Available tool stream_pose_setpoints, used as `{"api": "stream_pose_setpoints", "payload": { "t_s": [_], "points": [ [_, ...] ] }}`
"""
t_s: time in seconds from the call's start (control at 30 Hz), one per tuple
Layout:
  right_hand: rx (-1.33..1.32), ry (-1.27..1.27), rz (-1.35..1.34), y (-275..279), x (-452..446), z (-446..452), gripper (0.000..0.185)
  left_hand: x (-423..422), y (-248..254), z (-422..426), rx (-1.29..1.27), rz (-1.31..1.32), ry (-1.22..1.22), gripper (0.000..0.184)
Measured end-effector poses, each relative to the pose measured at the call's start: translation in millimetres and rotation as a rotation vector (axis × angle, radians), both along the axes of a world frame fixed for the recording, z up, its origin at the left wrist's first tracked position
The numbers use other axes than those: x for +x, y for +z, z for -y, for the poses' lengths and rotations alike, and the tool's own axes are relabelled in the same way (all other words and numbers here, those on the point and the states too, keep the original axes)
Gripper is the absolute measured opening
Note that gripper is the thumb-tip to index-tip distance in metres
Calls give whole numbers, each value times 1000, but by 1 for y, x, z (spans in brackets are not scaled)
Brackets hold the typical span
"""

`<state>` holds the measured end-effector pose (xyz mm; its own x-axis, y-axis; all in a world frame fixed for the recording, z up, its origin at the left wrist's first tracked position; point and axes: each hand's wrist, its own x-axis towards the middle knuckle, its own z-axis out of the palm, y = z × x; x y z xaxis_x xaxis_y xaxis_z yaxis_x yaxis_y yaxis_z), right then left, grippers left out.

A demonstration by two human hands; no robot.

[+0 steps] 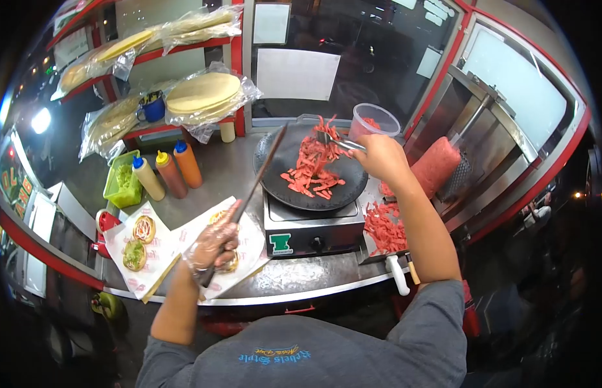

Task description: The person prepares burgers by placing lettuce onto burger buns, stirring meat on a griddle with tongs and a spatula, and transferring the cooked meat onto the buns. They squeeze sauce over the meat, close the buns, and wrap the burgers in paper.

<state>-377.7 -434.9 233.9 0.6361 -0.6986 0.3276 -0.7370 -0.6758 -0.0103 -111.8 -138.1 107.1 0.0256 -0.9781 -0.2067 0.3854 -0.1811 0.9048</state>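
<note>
My left hand (213, 246), in a clear plastic glove, is closed round the handle of a long knife (265, 161), whose blade points up beside the pan's left edge. Bare, my right hand (380, 160) grips metal tongs (343, 141) over the black pan (284, 184). Shredded red meat (312, 168) lies in the pan, with some lifted at the tongs' tips. The pan sits on a stove (294, 226). Below my left hand, paper sheets (249, 249) carry bun halves, partly hidden by the hand.
Left of the stove are sauce bottles (171, 174), a green tub (124, 184) and an open bun (144, 229) on paper. Wrapped flatbreads (204, 92) fill shelves. A plastic container (376, 121) stands behind the pan. Rightward are a meat spit (435, 166) and a tray of shredded meat (386, 229).
</note>
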Motion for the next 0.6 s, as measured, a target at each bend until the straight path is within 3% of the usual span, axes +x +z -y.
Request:
{"api": "stream_pose_setpoints", "payload": {
  "t_s": [0.03, 0.17, 0.27, 0.3, 0.33, 0.4, 0.53, 0.6],
  "points": [
    [-205, 84, -34, -12, -5, -3, 35, 2, 5, -12, 35, -2, 18, 66],
    [-86, 42, -308, -30, -29, -28, 42, -11, -26, -42, 72, -44, 45, 68],
    [-71, 42, -43, -41, -48, -50, 41, -43, -32, -45, 85, -184, -17, 69],
    [103, 43, -6, -44, -44, -58, 42, -49, -37, -38, 80, -203, -32, 69],
    [89, 75, -36, -60, -43, -54, 45, -51, -41, -30, 78, -220, -49, 69],
    [62, 3, -9, -73, -42, -41, 44, -44, -34, -17, 16, -123, -74, 70],
    [362, -20, 382, -55, -50, 46, 42, -10, -21, 29, -102, 155, -66, 73],
    [374, -138, 395, -68, -35, 92, 43, 3, -30, 62, -91, 255, -53, 75]
  ]
}}
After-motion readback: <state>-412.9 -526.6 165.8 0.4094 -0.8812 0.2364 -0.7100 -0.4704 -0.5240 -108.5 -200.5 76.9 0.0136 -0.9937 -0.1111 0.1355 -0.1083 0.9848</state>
